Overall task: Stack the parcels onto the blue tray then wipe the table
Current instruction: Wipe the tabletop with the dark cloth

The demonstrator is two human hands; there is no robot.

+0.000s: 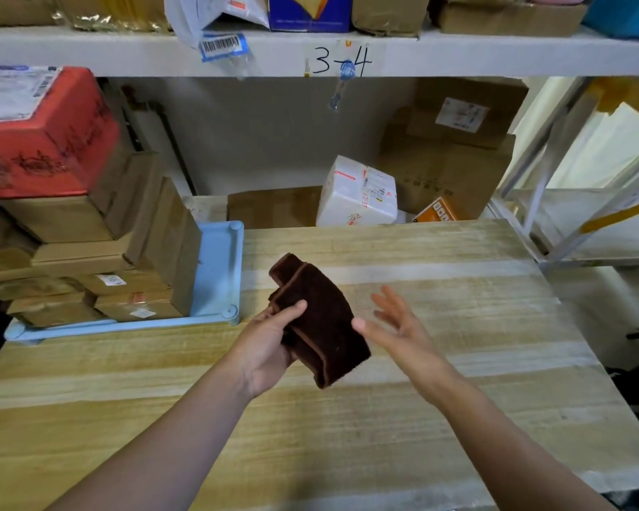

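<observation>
I see my left hand [270,348] gripping a folded brown cloth [321,319] above the wooden table [439,407], its long axis running from far-left to near-right. My right hand [395,326] hovers just beside it, fingers spread and holding nothing. The parcels [89,252] stand stacked on the blue tray [218,274] at the table's left, a red one [41,134] on top. Behind, a white shelf [495,53] marked "3-4" carries more boxes.

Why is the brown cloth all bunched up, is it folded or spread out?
Folded. The brown cloth lies doubled over in layers, gripped by the left hand above the table, not spread flat on it.
</observation>
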